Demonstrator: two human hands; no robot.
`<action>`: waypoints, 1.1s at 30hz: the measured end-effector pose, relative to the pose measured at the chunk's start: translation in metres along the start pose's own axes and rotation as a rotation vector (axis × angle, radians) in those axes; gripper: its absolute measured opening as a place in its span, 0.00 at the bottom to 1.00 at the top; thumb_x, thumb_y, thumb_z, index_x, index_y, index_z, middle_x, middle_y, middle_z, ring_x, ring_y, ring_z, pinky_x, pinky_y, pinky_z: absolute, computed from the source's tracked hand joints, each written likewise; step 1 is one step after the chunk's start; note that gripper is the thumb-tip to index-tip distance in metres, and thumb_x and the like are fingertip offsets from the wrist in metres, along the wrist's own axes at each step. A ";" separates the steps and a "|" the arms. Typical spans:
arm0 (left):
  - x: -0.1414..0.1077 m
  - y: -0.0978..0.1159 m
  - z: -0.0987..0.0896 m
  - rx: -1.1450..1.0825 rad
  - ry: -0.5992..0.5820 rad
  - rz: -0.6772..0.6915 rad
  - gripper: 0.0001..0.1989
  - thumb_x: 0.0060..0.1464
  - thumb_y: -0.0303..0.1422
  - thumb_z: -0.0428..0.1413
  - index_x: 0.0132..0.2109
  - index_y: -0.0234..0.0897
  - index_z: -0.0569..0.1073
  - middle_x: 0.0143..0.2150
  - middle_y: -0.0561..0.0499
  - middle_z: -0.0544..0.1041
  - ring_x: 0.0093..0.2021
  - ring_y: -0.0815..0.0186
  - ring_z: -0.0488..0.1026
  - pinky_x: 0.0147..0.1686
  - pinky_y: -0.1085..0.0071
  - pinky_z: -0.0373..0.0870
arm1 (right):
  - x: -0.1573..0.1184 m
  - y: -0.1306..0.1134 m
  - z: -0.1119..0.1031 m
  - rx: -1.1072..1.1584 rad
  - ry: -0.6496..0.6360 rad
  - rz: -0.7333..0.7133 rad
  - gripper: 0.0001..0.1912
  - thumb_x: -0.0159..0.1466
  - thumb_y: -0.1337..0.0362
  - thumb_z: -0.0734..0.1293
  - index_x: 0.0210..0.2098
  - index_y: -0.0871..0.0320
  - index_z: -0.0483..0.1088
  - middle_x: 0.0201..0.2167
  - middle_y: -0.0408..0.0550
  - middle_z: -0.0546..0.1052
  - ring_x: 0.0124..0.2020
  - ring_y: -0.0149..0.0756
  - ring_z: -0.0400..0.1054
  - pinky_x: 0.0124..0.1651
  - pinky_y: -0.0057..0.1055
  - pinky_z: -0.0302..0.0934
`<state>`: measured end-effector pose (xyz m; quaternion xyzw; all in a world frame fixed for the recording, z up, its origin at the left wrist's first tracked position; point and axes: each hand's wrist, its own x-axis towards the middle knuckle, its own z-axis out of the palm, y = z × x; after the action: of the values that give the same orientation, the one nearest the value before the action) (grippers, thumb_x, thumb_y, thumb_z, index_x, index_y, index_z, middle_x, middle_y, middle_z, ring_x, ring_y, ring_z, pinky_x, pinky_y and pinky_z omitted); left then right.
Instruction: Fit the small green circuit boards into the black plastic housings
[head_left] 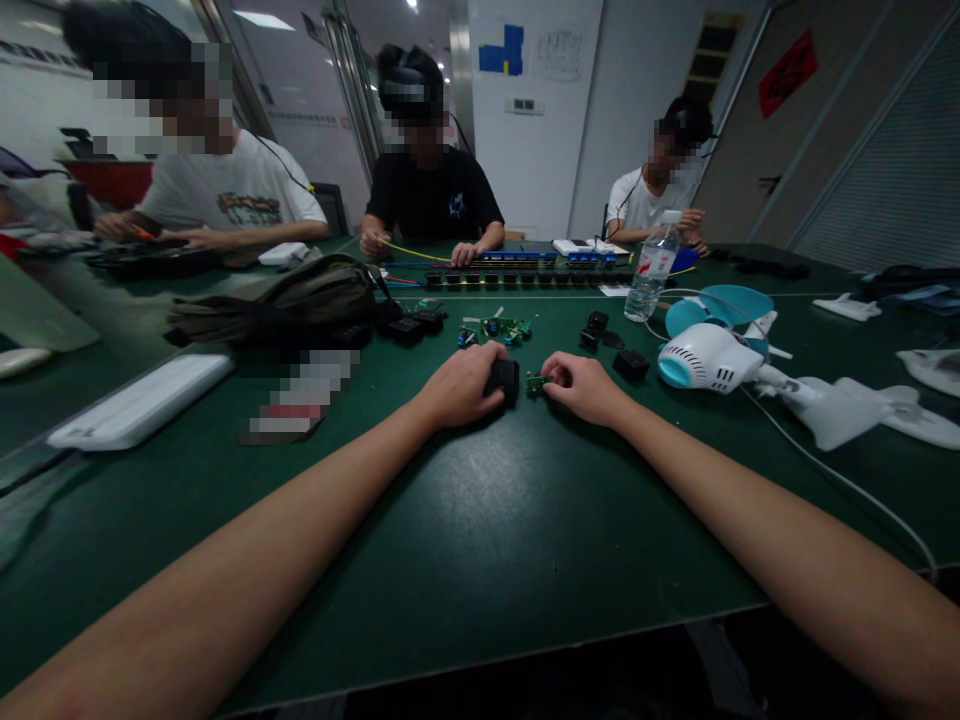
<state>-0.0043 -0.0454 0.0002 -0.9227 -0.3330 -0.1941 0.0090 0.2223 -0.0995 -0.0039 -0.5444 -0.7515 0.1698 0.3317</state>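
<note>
Near the middle of the green table (480,520), my left hand (466,385) is wrapped round a small black box (505,380). Just to its right, my right hand (585,387) pinches a small green circuit board (537,383) between thumb and fingers. A narrow gap separates the board from the black box. Beyond my hands lies a cluster of green circuit boards (495,328) with blue parts. Black pieces (597,328) and another black box (631,364) lie to the right of my right hand.
A white and blue fan (709,358) and a water bottle (654,268) stand on the right. On the left are a dark bag (277,300) and a white power strip (146,402). Three people sit across the table, near long strips (525,280).
</note>
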 end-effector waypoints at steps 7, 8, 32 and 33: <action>0.001 0.005 -0.004 0.061 -0.087 -0.110 0.18 0.52 0.34 0.55 0.50 0.37 0.64 0.41 0.44 0.76 0.40 0.54 0.75 0.40 0.62 0.68 | 0.000 0.002 0.001 0.003 0.008 -0.009 0.06 0.56 0.71 0.67 0.34 0.58 0.70 0.24 0.38 0.69 0.27 0.29 0.63 0.33 0.27 0.56; 0.001 0.006 -0.004 0.068 -0.091 -0.121 0.19 0.52 0.34 0.55 0.50 0.37 0.64 0.42 0.43 0.76 0.41 0.53 0.75 0.41 0.62 0.68 | 0.000 0.001 0.001 0.001 0.008 -0.007 0.06 0.56 0.71 0.67 0.34 0.58 0.70 0.25 0.38 0.69 0.27 0.29 0.63 0.34 0.27 0.56; -0.001 -0.005 0.005 -0.038 -0.132 -0.082 0.26 0.61 0.42 0.52 0.64 0.47 0.62 0.52 0.43 0.70 0.51 0.52 0.69 0.51 0.55 0.66 | -0.001 0.000 0.000 0.011 0.001 -0.015 0.06 0.56 0.72 0.67 0.34 0.58 0.70 0.24 0.38 0.69 0.26 0.29 0.63 0.33 0.26 0.55; 0.000 -0.004 0.005 -0.041 -0.136 -0.082 0.26 0.61 0.42 0.52 0.64 0.46 0.62 0.52 0.43 0.70 0.52 0.52 0.69 0.51 0.55 0.66 | -0.001 0.000 0.000 0.007 0.004 -0.013 0.06 0.56 0.72 0.67 0.34 0.58 0.70 0.24 0.38 0.69 0.26 0.29 0.63 0.33 0.26 0.55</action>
<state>-0.0055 -0.0416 -0.0051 -0.9193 -0.3665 -0.1380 -0.0403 0.2222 -0.1003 -0.0037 -0.5388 -0.7537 0.1694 0.3362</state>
